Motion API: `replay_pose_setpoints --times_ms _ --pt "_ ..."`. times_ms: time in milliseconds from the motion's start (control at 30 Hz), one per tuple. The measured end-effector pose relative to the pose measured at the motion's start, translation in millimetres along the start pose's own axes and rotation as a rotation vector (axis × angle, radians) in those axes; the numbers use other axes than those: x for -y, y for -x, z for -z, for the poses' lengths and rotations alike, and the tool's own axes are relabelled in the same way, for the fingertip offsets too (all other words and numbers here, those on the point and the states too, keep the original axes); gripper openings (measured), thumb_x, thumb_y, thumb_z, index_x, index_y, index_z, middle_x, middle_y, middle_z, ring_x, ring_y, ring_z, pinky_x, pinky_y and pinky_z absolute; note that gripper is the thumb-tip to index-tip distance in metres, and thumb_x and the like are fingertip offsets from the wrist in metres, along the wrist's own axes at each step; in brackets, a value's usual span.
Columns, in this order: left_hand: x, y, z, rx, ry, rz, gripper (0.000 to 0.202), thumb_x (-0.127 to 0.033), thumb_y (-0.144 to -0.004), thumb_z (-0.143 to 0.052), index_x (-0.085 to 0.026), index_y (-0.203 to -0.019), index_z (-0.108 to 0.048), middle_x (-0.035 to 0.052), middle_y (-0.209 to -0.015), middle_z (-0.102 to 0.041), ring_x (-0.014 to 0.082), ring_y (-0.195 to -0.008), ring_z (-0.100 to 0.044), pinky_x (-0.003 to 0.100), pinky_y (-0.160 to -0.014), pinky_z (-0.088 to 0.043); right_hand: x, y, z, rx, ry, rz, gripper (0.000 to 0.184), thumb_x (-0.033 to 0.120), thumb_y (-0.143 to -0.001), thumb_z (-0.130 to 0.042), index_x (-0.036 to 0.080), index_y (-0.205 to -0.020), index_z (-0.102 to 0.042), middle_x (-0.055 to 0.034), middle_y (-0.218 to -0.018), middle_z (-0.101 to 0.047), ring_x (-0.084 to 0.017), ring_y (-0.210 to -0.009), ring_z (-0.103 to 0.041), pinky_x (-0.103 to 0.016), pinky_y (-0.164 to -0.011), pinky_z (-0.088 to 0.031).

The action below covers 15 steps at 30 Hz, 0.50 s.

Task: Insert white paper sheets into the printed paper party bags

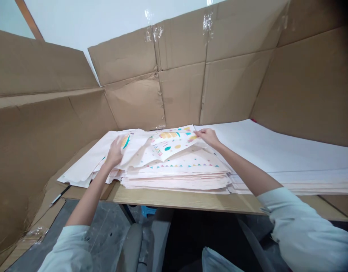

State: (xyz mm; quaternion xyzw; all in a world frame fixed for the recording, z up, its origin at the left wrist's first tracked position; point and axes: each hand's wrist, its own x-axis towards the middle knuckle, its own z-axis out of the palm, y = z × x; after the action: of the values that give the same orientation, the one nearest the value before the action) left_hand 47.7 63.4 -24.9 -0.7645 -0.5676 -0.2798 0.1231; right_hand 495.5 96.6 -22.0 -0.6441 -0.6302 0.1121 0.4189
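A white printed paper sheet [174,143] with colourful party pictures and lettering is lifted and bent above a stack of similar printed sheets [176,179]. My right hand [208,136] pinches its far right corner between thumb and fingers. At the sheet's left side, my left hand [114,152] grips the paper where it curls over; part of its fingers is hidden by the paper. Under my left wrist and further left lies a looser pile of white sheets [89,162], some showing printed edges.
Large plain white sheets [276,151] lie stacked on the table's right side. Brown cardboard walls [179,87] enclose the back and both sides. A thin black and white tool [59,195], perhaps a pen, lies at the left. The wooden table edge [168,200] runs in front of me.
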Motion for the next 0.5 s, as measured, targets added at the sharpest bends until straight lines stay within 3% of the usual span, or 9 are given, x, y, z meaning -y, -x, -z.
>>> replay_pose_setpoints --times_ms 100,200,267,367,433,500 --pt "-33 -14 -12.5 0.176 -0.105 -0.412 0.054 -0.02 -0.079 -0.043 -0.024 -0.131 -0.034 0.0065 -0.139 -0.023 0.0217 -0.126 -0.026 0.038 -0.099 -0.027 -8 0 -1 0.006 0.067 -0.03 0.023 0.031 -0.066 -0.059 0.013 -0.078 -0.064 -0.0022 -0.067 -0.058 -0.012 -0.065 -0.05 -0.021 -0.065 -0.036" --pt "-63 -20 -21.0 0.364 -0.173 -0.627 0.039 -0.015 -0.08 -0.042 -0.025 -0.116 -0.051 0.006 -0.122 -0.048 0.018 -0.112 -0.044 0.034 -0.092 -0.034 -13 -1 -4 0.059 0.146 -0.035 0.027 0.021 -0.068 -0.055 0.013 -0.093 -0.062 -0.0043 -0.08 -0.06 -0.013 -0.074 -0.053 -0.022 -0.072 -0.039" --pt "-82 -20 -24.1 0.447 -0.255 -0.669 0.027 -0.012 -0.08 -0.042 -0.02 -0.1 -0.06 0.0071 -0.099 -0.06 0.0171 -0.095 -0.054 0.031 -0.083 -0.039 -12 3 -7 0.079 0.29 0.004 0.035 0.014 -0.069 -0.052 0.013 -0.103 -0.058 -0.0092 -0.106 -0.055 -0.018 -0.095 -0.051 -0.028 -0.083 -0.038" --pt "-107 -14 -26.9 0.433 -0.403 -0.66 0.019 -0.01 -0.079 -0.043 -0.012 -0.09 -0.058 0.01 -0.082 -0.061 0.0195 -0.079 -0.058 0.031 -0.069 -0.043 4 18 -14 0.033 0.562 0.149 0.04 0.012 -0.071 -0.05 0.015 -0.11 -0.055 -0.0107 -0.135 -0.029 -0.031 -0.123 -0.025 -0.047 -0.095 -0.024" --pt "-124 -8 -29.3 0.404 -0.448 -0.688 0.019 -0.011 -0.08 -0.042 -0.009 -0.093 -0.056 0.0109 -0.082 -0.06 0.021 -0.077 -0.058 0.031 -0.063 -0.043 27 33 -24 0.049 0.578 0.25 0.031 0.022 -0.08 -0.043 0.011 -0.105 -0.058 -0.0129 -0.132 -0.033 -0.031 -0.124 -0.022 -0.048 -0.097 -0.019" --pt "-139 -2 -32.7 0.374 -0.437 -0.718 0.019 -0.014 -0.082 -0.041 -0.009 -0.096 -0.054 0.0105 -0.084 -0.06 0.0216 -0.078 -0.057 0.031 -0.06 -0.044 53 46 -35 0.197 0.459 0.187 0.044 0.036 -0.087 -0.031 0.005 -0.096 -0.061 -0.0192 -0.113 -0.05 -0.027 -0.113 -0.039 -0.038 -0.094 -0.029"
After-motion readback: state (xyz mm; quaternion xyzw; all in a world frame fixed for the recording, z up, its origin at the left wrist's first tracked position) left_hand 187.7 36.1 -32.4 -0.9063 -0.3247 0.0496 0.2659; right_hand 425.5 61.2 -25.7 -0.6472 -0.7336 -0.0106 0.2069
